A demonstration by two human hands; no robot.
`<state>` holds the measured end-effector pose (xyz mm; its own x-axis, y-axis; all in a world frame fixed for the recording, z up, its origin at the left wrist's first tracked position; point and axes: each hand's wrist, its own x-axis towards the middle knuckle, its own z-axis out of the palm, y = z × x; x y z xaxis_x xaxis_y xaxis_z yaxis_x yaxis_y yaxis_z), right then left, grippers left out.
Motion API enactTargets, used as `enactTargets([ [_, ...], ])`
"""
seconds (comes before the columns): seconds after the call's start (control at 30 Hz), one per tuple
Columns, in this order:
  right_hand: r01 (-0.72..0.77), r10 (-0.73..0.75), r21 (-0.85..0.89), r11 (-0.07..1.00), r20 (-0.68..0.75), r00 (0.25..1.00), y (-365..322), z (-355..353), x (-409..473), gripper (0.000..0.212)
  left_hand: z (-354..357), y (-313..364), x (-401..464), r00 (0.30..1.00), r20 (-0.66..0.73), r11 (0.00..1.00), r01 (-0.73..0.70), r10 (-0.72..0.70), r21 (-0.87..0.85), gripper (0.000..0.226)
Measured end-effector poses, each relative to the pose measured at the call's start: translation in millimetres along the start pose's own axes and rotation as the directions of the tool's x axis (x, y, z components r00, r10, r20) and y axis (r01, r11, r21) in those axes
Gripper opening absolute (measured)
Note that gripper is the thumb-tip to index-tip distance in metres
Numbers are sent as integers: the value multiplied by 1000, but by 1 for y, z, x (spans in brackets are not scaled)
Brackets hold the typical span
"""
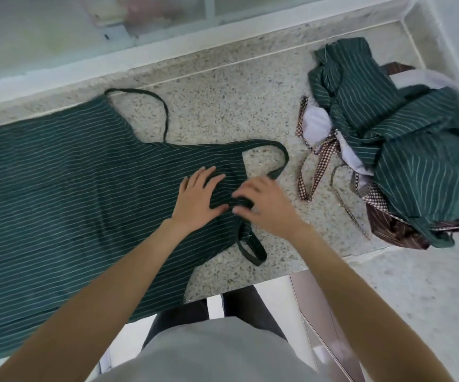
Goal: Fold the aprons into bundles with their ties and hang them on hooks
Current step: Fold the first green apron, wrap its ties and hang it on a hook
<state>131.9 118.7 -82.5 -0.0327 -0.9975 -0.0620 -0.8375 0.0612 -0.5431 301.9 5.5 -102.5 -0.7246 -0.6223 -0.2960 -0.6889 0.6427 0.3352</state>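
A dark green apron with thin pale stripes lies spread flat on the speckled stone counter, its bib pointing right. The neck loop lies past the bib, one waist tie curls at the far side and another tie loops near the front edge. My left hand presses flat on the bib with fingers spread. My right hand sits beside it, fingers pinching a bunched length of tie on the bib.
A heap of aprons lies at the counter's right end: green striped ones on top, a white one with brown checked ties and a brown striped one beneath. A frosted window runs behind. The counter's front edge is below my hands.
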Motion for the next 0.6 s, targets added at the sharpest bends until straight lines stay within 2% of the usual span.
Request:
enactTargets([
  [0.07,69,-70,8,998,114,991,-3,19,-17,41,4,4,6,996,84,999,25,-27,34,84],
  [0.17,46,-46,5,999,211,977,9,25,-32,25,7,8,11,981,174,994,73,-85,77,99],
  [0.3,50,0,-194,980,250,968,35,13,-38,11,10,13,13,970,220,991,79,-100,104,110],
  [0.37,54,-1,-245,968,210,978,45,4,-39,12,10,15,15,970,222,992,82,-101,95,111],
  [0.47,-15,31,-238,971,63,998,65,-18,-42,15,10,15,17,967,230,991,93,-112,94,112],
  [0.6,-236,228,-276,932,-64,972,92,-54,-56,7,10,14,16,968,226,993,95,-108,69,112],
])
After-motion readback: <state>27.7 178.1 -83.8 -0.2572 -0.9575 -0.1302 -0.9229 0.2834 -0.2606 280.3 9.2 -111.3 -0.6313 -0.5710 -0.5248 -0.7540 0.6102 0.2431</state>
